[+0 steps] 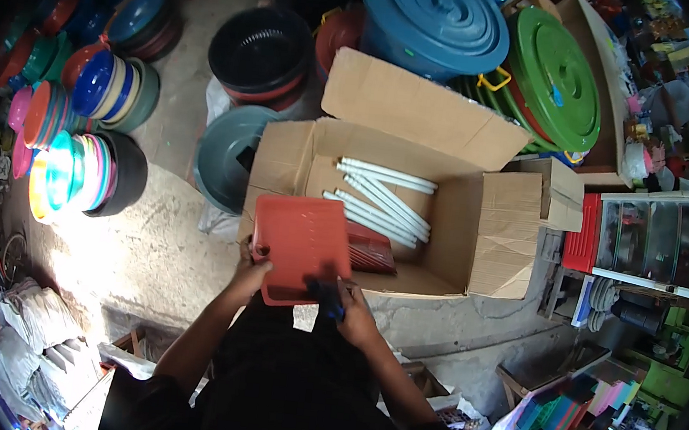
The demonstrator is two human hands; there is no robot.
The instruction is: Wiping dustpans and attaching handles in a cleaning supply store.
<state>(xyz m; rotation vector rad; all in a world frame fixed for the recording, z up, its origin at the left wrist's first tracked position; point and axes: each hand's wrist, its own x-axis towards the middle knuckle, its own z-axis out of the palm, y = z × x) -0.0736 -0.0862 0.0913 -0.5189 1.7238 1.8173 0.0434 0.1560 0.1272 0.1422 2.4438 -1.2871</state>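
A red plastic dustpan [299, 244], flat with ridges and a raised rim, is held up over the near left edge of an open cardboard box [452, 226]. My left hand [249, 274] grips its left edge, fingers closed beside a hole. My right hand [357, 317] is closed on a small black-and-blue object [326, 295] in front of the pan's lower right corner; its kind is unclear. Inside the box lie several white sticks [387, 207] and more ridged red plastic pieces [372, 250], partly hidden by the pan.
Behind the box stand a blue lidded tub [434, 23], a green lid [556, 78] and black basins [261, 47]. A grey-green basin [225, 156] touches its left side. Stacked colourful basins [114, 90] fill the left. A red-and-white drawer cabinet [644, 241] stands at right.
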